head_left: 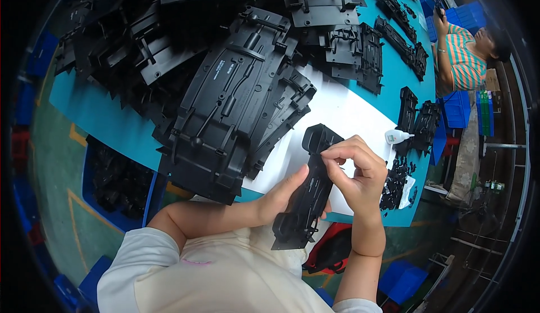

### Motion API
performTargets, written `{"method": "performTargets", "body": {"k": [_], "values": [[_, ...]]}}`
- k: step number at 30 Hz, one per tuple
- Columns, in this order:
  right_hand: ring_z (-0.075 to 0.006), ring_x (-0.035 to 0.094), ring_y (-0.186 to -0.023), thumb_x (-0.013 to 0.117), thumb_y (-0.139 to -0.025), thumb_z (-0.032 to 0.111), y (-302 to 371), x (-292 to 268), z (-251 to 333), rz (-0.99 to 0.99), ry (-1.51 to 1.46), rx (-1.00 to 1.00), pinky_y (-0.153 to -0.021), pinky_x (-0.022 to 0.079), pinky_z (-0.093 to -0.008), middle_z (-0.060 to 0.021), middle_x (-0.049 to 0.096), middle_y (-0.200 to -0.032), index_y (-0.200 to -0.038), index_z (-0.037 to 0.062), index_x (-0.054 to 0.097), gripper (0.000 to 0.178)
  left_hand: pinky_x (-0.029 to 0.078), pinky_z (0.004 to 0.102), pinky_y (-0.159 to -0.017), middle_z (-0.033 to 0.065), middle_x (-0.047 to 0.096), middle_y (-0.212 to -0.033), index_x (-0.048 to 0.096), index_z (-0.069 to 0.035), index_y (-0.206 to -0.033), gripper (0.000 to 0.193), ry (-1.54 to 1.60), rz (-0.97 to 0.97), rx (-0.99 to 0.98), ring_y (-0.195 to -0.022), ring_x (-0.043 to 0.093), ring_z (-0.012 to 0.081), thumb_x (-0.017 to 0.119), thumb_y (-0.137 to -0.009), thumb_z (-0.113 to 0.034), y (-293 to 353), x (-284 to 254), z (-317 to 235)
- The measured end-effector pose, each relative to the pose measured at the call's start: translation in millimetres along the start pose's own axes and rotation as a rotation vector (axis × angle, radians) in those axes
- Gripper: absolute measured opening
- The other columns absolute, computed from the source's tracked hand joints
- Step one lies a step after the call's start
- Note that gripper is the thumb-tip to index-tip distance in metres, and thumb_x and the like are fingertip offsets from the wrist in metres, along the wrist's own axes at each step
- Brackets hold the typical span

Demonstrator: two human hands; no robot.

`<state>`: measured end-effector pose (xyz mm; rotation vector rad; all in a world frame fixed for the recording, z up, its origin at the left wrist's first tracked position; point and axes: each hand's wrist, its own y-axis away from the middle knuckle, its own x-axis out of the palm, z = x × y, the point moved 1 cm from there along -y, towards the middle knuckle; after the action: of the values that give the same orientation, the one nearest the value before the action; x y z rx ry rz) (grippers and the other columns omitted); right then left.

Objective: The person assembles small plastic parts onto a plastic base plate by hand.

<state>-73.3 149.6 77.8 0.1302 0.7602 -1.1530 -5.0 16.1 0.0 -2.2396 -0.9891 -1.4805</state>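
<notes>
A long black plastic chassis part (311, 196), wide at both ends, is tilted in front of my body at the table's near edge. My left hand (281, 196) grips it around the narrow middle, thumb on the near side and fingertips showing past the far edge. Over the part's upper end, my right hand (363, 169) is closed in a pinch of thumb and forefinger. Whatever lies between those fingertips is too small to make out. A small white squeeze bottle (397, 137) with a thin nozzle lies to the right of my right hand.
Large black chassis mouldings (230, 88) are piled on the left of the teal table (135, 138). A white sheet (343, 102) lies mid-table, small black pieces (394, 186) at right. A blue bin (90, 172) stands lower left. Another person (464, 57) is at far right.
</notes>
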Motion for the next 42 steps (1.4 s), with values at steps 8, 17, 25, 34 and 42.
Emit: {"method": "performTargets", "body": {"k": [8, 17, 25, 34, 42], "values": [[-0.0134, 0.054, -0.067, 0.066, -0.065, -0.011, -1, -6, 10, 0.004, 0.062, -0.023, -0.057, 0.041, -0.0232, -0.0060, 0.064, -0.074, -0.077, -0.0009, 0.066, 0.015, 0.051, 0.0301, -0.080, 0.0114, 0.061, -0.097, 0.054, -0.002, -0.110, 0.070, -0.124, 0.014, 0.028, -0.089, 0.061, 0.0178, 0.016, -0.096, -0.060, -1, -3, 3], [-0.0194, 0.055, -0.067, 0.067, -0.065, -0.009, -7, -17, 24, 0.126, 0.146, -0.053, -0.057, 0.046, -0.0276, -0.0073, 0.061, -0.075, -0.077, 0.0001, 0.063, 0.016, 0.046, 0.0246, -0.074, 0.0056, 0.059, -0.082, 0.059, -0.003, -0.092, 0.072, -0.315, -0.045, 0.068, -0.078, 0.057, 0.0119, 0.020, -0.095, -0.063, -1, 5, -2], [-0.0151, 0.055, -0.067, 0.068, -0.061, -0.010, -4, -16, 25, 0.111, 0.221, -0.091, -0.057, 0.043, -0.0257, -0.0060, 0.060, -0.071, -0.074, 0.0001, 0.063, 0.018, 0.046, 0.0248, -0.072, 0.0063, 0.059, -0.081, 0.059, -0.003, -0.092, 0.073, -0.330, -0.047, 0.058, -0.076, 0.057, 0.0121, 0.020, -0.095, -0.064, -1, 4, 2], [-0.0202, 0.055, -0.068, 0.069, -0.068, -0.007, -5, -19, 28, 0.084, 0.118, -0.006, -0.057, 0.047, -0.0291, -0.0079, 0.060, -0.078, -0.082, 0.0006, 0.064, 0.018, 0.048, 0.0249, -0.071, 0.0063, 0.061, -0.084, 0.059, -0.003, -0.094, 0.072, -0.196, -0.068, 0.029, -0.077, 0.059, 0.0127, 0.020, -0.095, -0.063, -1, 4, 1], [-0.0221, 0.058, -0.070, 0.072, -0.067, -0.005, -1, -23, 19, 0.072, 0.222, -0.086, -0.060, 0.047, -0.0298, -0.0096, 0.061, -0.075, -0.080, -0.0005, 0.065, 0.014, 0.048, 0.0251, -0.072, 0.0071, 0.062, -0.085, 0.058, -0.001, -0.099, 0.072, -0.221, -0.045, 0.019, -0.078, 0.060, 0.0131, 0.020, -0.095, -0.062, -6, 4, 2]]}}
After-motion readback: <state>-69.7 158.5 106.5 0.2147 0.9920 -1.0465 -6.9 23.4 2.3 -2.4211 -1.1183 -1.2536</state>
